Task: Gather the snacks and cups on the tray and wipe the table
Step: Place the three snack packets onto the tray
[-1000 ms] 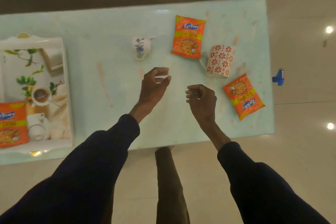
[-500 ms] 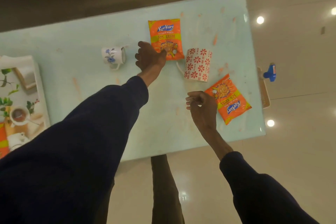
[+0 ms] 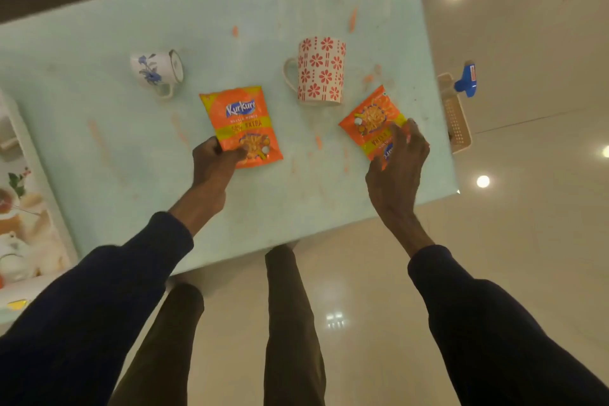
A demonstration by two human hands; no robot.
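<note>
Two arms: stretched forward over table (image 3: 99,92).
Left hand (image 3: 214,168): pinches left packet (image 3: 244,115) at near corner, thumb on top.
Right hand (image 3: 398,168): fingers spread loose, lying on right packet (image 3: 369,119).

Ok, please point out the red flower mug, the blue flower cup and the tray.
red flower mug (image 3: 321,71): head view, its patterned side.
blue flower cup (image 3: 150,74): head view, the painted flower.
tray (image 3: 54,221): head view, its right rim.
</note>
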